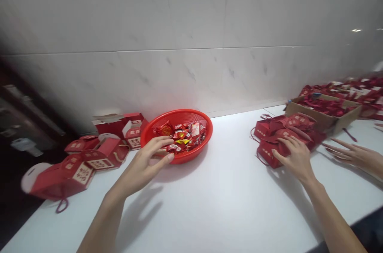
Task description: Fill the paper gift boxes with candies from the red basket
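Clock directions are read from the centre of the view. The marbled wall [191, 13] stands at 12 o'clock; the white surface [227, 189] extends below it. A pile of dark red items [366, 95] lies toward 3 o'clock, beside an open cardboard carton [347, 122] with dark red contents.

Red boxes with cord handles [269, 152] are grouped at 4 o'clock, bearing small pale characters too blurred to read. Open red boxes [104, 152] at 8 o'clock carry pale panels with large Chinese-style characters, likewise blurred. The red basket [187, 158] sits at 7 o'clock.

Left hand [146, 162]: at the basket's near-left rim, thumb and fingers apart, nothing visibly held. Right hand [295, 155]: palm down, fingers spread over the grouped boxes; firm contact cannot be confirmed. A co-worker's hand [356, 157] extends from the right. Wrapped sweets [196, 130], red with one yellow, lie inside the basket; their print is illegible.
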Available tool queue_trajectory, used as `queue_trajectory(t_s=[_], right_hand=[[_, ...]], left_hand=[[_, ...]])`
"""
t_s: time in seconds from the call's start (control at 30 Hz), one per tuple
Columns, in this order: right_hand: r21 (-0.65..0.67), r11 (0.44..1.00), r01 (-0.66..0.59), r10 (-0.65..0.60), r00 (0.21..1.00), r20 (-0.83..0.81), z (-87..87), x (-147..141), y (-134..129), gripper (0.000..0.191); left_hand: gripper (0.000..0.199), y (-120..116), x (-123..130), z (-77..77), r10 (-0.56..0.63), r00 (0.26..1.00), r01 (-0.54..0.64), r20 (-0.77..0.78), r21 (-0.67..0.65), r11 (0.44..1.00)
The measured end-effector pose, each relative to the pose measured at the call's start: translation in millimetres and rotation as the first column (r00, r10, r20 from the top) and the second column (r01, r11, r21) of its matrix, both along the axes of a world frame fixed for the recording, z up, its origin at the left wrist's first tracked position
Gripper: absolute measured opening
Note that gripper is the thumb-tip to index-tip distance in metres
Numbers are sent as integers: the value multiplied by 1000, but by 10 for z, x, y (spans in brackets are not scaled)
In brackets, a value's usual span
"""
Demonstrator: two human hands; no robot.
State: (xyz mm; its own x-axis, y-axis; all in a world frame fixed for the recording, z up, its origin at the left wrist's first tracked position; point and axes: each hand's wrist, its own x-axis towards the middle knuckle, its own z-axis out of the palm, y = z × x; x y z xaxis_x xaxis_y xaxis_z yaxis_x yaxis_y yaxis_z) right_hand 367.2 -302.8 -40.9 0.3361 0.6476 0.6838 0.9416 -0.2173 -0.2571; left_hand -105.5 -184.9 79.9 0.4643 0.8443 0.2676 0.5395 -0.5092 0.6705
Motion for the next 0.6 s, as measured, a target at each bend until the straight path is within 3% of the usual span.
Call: queue_trajectory(t_s=[0.2,0.3,0.4,0.47,0.53,0.6], right_hand=[[94,995,15,-22,997,78,-16,-189,64,53],[117,993,-7,-5,995,104,51,-337,88,66],[156,987,-42,20,991,136,112,-500,119,66],[232,968,-91,61,989,136,123,-630,164,58],[296,937,-183,154,981,119,106,-803,226,48],[314,900,-303,288,953,95,70,-1035,287,42]], left_hand=[[51,66,-415,199,186,975,-196,120,85,977],[48,126,-728,253,365,910,-394,196,134,909],[43,194,-1083,251,577,770,-631,271,192,751],[39,243,-1304,225,713,648,-762,268,215,611],[37,294,-1485,184,838,501,-860,215,233,454],[38,346,-1612,127,920,381,-907,95,235,351]])
